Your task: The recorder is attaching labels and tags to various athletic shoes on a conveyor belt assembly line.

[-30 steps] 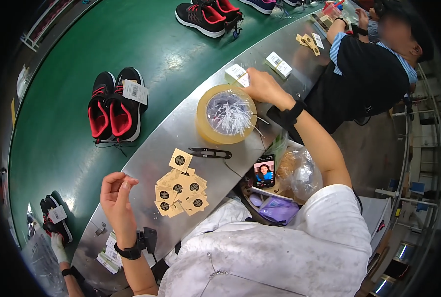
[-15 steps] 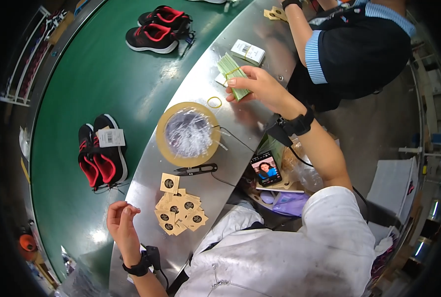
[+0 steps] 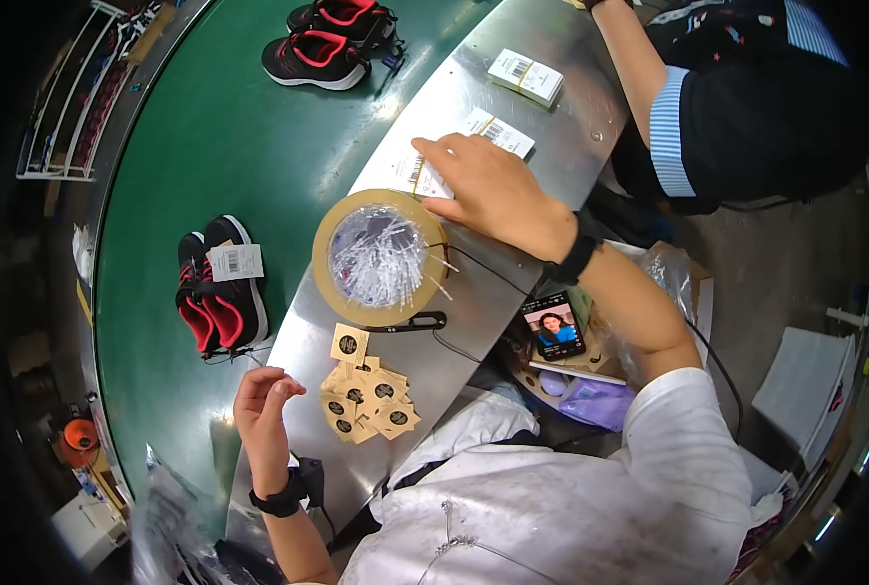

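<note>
My right hand [image 3: 498,185] reaches over the metal table, thumb and fingers spread around a banded bundle of white tags [image 3: 418,174], which lies printed side up and is partly hidden by the hand. Beside the fingers is a second banded bundle of tags [image 3: 501,131], and farther off a third stack of tags [image 3: 526,76]. My left hand [image 3: 264,402] hovers near the table's left edge with its fingers curled together. Nothing shows in it. To its right lies a pile of small brown cards [image 3: 368,398], with a single brown card [image 3: 349,344] just beyond.
A large tape roll [image 3: 331,285] holds clear plastic fasteners [image 3: 381,255]. Thread snips [image 3: 420,322] lie partly under it. Black-and-red shoes [image 3: 222,292] stand on the green belt [image 3: 152,195]. Below the table is a phone [image 3: 554,328]. At the right, a co-worker's arm [image 3: 634,39] reaches in.
My right hand has lowered the green-edged bundle to the table and turned it white face up. The yellow rubber band that lay there no longer shows. My left hand has hardly moved.
</note>
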`<state>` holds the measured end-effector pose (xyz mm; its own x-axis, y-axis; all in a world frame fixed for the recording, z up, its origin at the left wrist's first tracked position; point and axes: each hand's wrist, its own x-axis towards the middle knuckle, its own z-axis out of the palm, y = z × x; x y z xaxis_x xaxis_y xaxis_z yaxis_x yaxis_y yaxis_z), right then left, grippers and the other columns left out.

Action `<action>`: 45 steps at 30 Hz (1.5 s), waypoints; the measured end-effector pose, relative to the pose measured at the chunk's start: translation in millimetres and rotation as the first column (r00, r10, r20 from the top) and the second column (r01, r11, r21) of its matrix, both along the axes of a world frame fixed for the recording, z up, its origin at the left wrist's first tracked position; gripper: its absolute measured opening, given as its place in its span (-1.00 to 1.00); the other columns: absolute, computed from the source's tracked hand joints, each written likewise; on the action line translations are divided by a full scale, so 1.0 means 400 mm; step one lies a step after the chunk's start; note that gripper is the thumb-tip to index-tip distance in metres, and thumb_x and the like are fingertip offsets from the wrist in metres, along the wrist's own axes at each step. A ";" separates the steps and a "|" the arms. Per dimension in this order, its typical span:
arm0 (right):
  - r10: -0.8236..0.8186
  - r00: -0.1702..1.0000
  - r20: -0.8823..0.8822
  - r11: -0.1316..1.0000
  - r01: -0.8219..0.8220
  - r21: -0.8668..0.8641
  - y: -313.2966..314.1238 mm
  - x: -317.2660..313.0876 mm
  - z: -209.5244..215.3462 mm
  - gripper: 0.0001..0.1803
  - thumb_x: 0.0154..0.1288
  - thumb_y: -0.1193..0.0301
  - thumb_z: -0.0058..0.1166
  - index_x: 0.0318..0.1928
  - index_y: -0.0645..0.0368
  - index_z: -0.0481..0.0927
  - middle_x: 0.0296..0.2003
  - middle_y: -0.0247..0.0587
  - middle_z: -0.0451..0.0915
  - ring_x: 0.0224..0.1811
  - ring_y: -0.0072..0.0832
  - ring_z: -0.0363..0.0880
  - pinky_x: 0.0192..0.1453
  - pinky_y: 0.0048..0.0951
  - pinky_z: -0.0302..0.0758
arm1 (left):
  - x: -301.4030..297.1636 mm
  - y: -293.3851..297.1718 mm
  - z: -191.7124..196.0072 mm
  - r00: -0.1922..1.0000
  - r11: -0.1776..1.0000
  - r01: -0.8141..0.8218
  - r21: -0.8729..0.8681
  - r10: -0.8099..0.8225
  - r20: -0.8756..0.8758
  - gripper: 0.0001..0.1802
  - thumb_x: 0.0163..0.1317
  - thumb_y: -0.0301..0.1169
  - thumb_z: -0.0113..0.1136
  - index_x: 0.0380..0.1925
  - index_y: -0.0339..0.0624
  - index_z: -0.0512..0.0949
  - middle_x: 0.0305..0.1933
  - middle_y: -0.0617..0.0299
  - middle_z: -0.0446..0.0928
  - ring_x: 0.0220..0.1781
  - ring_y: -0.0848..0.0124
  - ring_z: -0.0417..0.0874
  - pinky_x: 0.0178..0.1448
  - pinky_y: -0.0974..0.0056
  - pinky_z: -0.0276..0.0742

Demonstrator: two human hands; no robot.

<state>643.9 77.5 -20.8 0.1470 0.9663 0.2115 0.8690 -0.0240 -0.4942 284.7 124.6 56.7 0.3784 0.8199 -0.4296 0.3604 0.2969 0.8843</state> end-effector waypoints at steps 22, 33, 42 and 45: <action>-0.089 0.993 -0.081 0.982 0.101 0.160 -0.050 0.050 0.090 -0.69 0.07 0.66 -0.07 -0.17 0.17 0.61 -0.17 -0.13 0.60 -0.14 -0.26 0.59 -0.15 -0.43 0.49 | -0.189 -0.086 -0.019 0.960 0.975 -0.222 0.000 0.219 0.175 -0.88 0.25 -0.55 0.05 -0.22 -0.34 0.46 -0.34 0.18 0.53 -0.27 0.43 0.57 -0.05 0.30 0.51; -0.320 0.866 -0.384 0.923 0.376 0.078 -0.267 -0.161 0.180 -0.92 0.08 0.49 0.26 -0.42 0.23 0.63 -0.67 -0.37 0.52 -0.65 -0.61 0.47 -0.52 -0.65 0.34 | -0.231 -0.195 -0.062 0.970 0.991 0.074 0.115 -0.045 -0.238 -0.43 -0.05 -0.53 0.36 0.03 -0.26 0.40 -0.09 0.13 0.49 -0.16 0.43 0.58 -0.12 0.38 0.50; 0.216 0.957 -0.193 0.889 -0.275 -0.366 -0.271 -0.471 0.116 0.09 -0.27 0.28 0.48 0.29 0.26 0.11 0.20 0.06 0.15 0.07 -0.02 0.40 0.03 -0.24 0.49 | -0.099 -0.205 -0.054 0.742 0.715 0.576 0.397 -0.253 -0.620 0.18 -0.44 -0.28 0.58 0.28 -0.24 0.15 0.23 -0.09 0.19 -0.04 0.11 0.56 -0.14 0.16 0.57; 0.211 0.956 -0.202 0.905 -0.270 -0.329 -0.250 -0.481 0.118 0.05 -0.27 0.30 0.48 0.28 0.24 0.16 0.16 0.04 0.23 0.01 -0.07 0.46 -0.03 -0.26 0.51 | -0.089 -0.206 -0.060 0.728 0.686 0.604 0.406 -0.268 -0.631 0.17 -0.43 -0.29 0.58 0.29 -0.23 0.14 0.26 -0.11 0.17 -0.05 0.09 0.58 -0.12 0.17 0.57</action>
<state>451.6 -22.6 26.4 -0.0961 0.9837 -0.1521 0.7812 -0.0202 -0.6240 249.3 42.2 32.6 0.6312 0.7519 -0.1904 0.7286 -0.4906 0.4780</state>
